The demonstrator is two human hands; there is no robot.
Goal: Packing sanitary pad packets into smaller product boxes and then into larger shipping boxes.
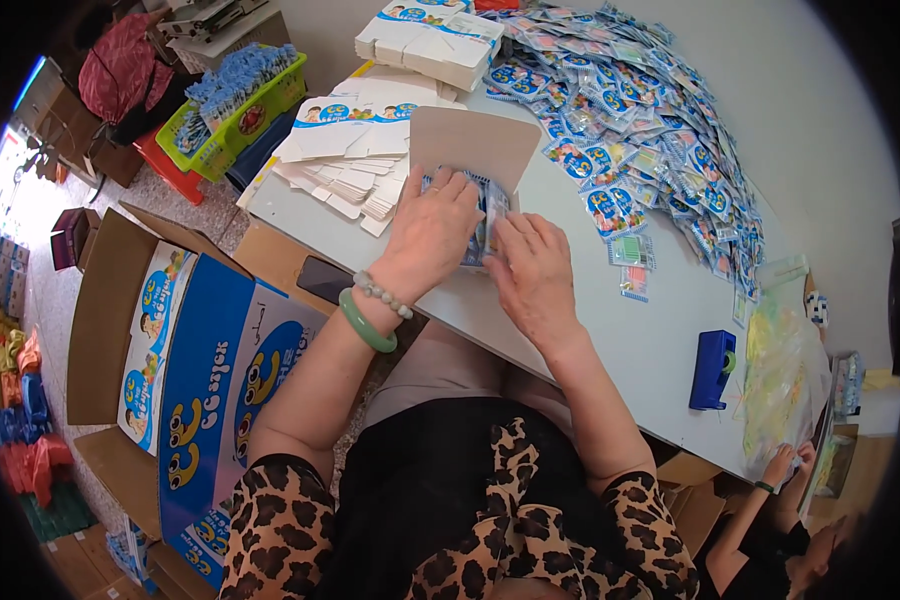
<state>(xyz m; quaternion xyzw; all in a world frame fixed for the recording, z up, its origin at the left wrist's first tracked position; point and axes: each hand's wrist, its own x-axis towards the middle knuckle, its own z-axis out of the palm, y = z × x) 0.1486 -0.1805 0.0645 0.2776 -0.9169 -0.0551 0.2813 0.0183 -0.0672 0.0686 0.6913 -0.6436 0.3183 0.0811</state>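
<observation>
Lying stacked at left, flat boxes (345,150) flank the left hand (435,230), its half-bent fingers over packets (483,192) inside the open box (475,140) on the table (615,345). The right hand (535,262), loosely curled, touches the box's right side; I cannot tell whether either grips anything. Rightward lie a packet pile (660,130) and a tape dispenser (709,370).

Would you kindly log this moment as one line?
left hand: over packets in open box; right hand: at box edge; packet pile: right

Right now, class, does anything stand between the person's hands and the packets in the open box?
Nothing visible does. The left hand lies over the packets in the open box, the right hand is at its right side, and the raised flap stands on the far side.
</observation>
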